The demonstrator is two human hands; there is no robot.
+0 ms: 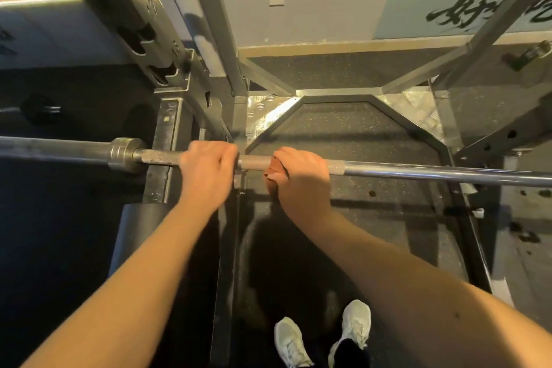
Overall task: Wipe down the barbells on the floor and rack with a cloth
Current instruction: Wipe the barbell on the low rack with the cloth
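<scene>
A steel barbell (pixel 418 172) lies level across the rack at about waist height, its sleeve and collar (pixel 124 154) sticking out to the left. My left hand (pixel 206 167) grips the shaft just inside the collar. My right hand (pixel 301 176) wraps a reddish-brown cloth (pixel 273 172) round the knurled part of the shaft, a short gap to the right of my left hand. Most of the cloth is hidden under my fingers.
The rack's black slotted upright (pixel 143 36) rises at the left, and grey steel posts (pixel 215 24) stand behind the bar. A metal-framed rubber platform (pixel 352 131) lies below. A second bar's end (pixel 41 109) rests on the dark floor at far left. My shoes (pixel 322 334) stand beneath.
</scene>
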